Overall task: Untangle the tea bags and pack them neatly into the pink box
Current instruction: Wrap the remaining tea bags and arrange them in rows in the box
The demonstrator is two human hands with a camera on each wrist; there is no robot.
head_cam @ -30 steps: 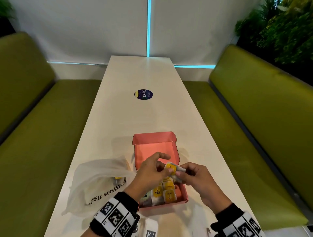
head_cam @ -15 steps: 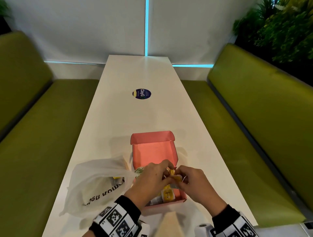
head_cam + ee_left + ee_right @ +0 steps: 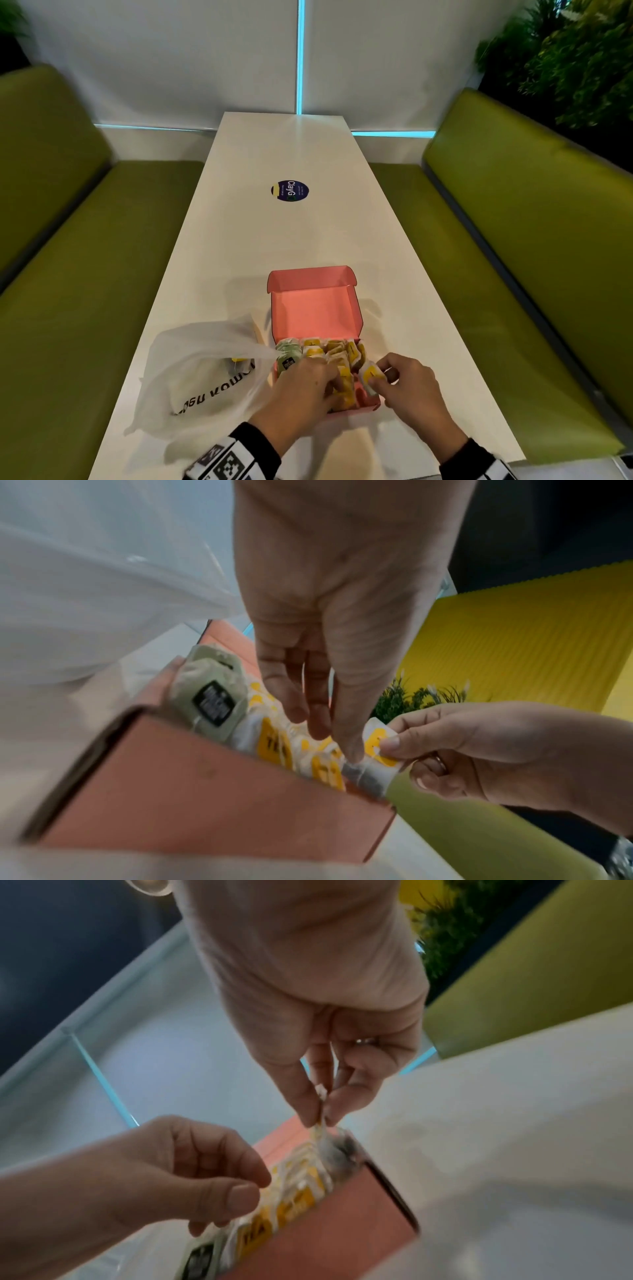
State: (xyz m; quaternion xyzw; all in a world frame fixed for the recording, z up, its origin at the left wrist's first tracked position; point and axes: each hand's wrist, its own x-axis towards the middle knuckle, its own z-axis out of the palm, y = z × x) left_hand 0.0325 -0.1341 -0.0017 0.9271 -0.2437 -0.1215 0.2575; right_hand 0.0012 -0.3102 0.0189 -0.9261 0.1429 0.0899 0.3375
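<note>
A round sticker [image 3: 289, 191] reading "ClayG" sits mid-desk [image 3: 239, 240] — a long white desk between two green benches [image 3: 513, 240]. The open pink box [image 3: 317, 308] holds yellow "TEA" bags [image 3: 313, 349]. The right hand [image 3: 409, 387] pinches one tea bag [image 3: 371, 375]; the left hand [image 3: 305, 387] reaches in, fingers relaxed — beside one plastic bag [image 3: 198, 370].

Black sleeves [image 3: 260, 442] — checkered marker wristbands [image 3: 222, 462] — ring [image 3: 441, 762] on right hand.
</note>
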